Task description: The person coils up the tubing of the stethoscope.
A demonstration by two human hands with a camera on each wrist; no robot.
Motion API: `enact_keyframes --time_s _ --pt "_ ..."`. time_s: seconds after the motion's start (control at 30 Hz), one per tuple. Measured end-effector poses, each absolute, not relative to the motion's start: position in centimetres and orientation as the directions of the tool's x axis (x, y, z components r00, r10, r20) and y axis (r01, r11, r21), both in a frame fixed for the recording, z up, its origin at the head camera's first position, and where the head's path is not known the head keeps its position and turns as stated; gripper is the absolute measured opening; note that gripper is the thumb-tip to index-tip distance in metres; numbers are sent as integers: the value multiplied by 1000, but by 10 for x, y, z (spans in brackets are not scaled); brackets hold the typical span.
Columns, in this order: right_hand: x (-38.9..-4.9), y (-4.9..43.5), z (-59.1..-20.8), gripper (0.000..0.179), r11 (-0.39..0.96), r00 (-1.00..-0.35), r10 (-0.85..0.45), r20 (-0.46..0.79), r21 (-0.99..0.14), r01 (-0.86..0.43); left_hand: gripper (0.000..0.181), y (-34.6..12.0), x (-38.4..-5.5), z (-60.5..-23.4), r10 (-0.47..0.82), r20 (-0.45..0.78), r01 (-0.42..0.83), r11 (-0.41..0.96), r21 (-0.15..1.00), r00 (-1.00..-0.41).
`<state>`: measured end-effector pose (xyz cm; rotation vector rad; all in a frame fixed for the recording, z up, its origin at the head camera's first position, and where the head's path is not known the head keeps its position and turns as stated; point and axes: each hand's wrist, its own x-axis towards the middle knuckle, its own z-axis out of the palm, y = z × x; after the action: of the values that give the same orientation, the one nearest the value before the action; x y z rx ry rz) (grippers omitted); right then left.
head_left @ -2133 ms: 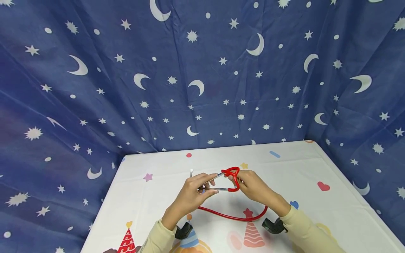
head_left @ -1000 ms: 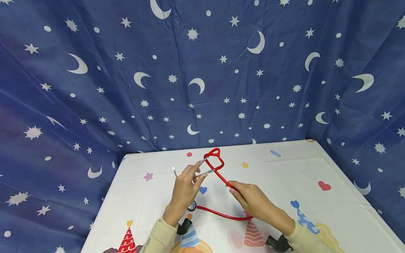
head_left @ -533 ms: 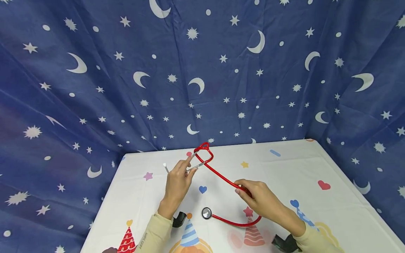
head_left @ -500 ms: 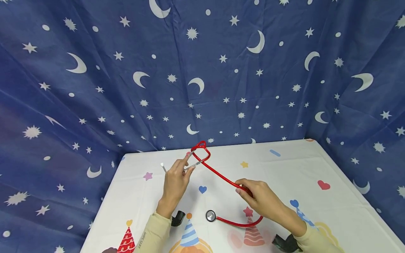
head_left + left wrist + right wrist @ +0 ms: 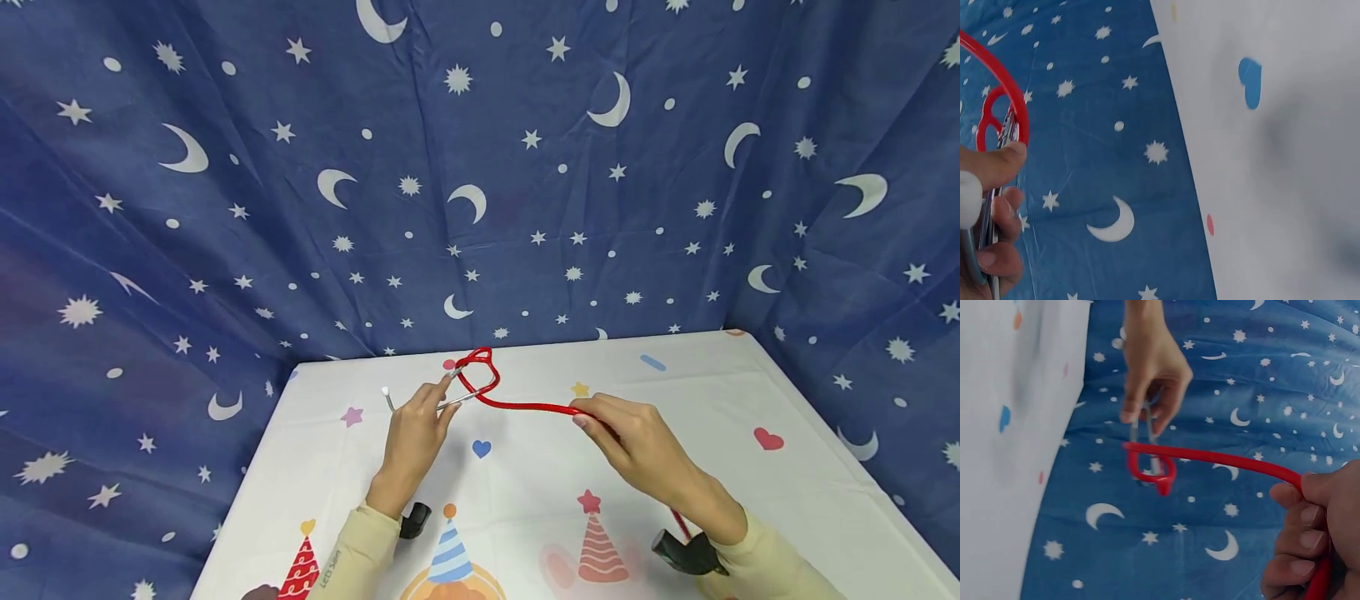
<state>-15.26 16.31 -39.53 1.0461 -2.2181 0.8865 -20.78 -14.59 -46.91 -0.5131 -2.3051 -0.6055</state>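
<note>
A stethoscope with red tubing [image 5: 528,407] is stretched between the two hands above the table. My left hand [image 5: 414,429] pinches its metal ear tubes [image 5: 459,399] between thumb and fingers; a white ear tip [image 5: 386,391] sticks out past the knuckles. The forked end of the tubing loops up beyond the fingertips. My right hand [image 5: 641,442] grips the red tube farther along, and in the right wrist view its fingers curl round the tubing [image 5: 1222,459]. More tubing [image 5: 681,523] hangs below the right wrist. The chest piece is out of sight.
The white table [image 5: 517,483] has a printed cloth of party hats, hearts and stars. A dark blue curtain [image 5: 480,167] with moons and stars stands behind it and along both sides. Black camera mounts [image 5: 415,521] sit at each wrist.
My left hand has moved left with the ear tubes. My right hand has slid its hold along the tubing, then risen to the right. The chest piece, earlier visible low over the table, is now hidden.
</note>
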Motion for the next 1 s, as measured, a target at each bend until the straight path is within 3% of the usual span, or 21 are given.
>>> enact_keyframes --time_s 0.2,0.37,0.5,0.8,1.0 --pt "-157 163 -383 11 477 -508 -434 744 -288 -830 47 -134 -199 -471 301 673 582 778 236 -676" --pt "-161 161 -378 32 465 -416 -376 828 -220 -858 46 -122 -190 -466 424 643 664 725 182 -639" --pt "-168 161 -374 37 472 -355 -347 868 -166 -866 45 -113 -182 -461 498 628 716 683 141 -599" --pt "-180 162 -368 36 479 -336 -359 871 -137 -867 44 -100 -169 -457 610 621 833 538 131 -492" --pt "-190 164 -373 39 495 -358 -353 864 -152 -855 42 -91 -161 -451 673 621 893 439 101 -401"
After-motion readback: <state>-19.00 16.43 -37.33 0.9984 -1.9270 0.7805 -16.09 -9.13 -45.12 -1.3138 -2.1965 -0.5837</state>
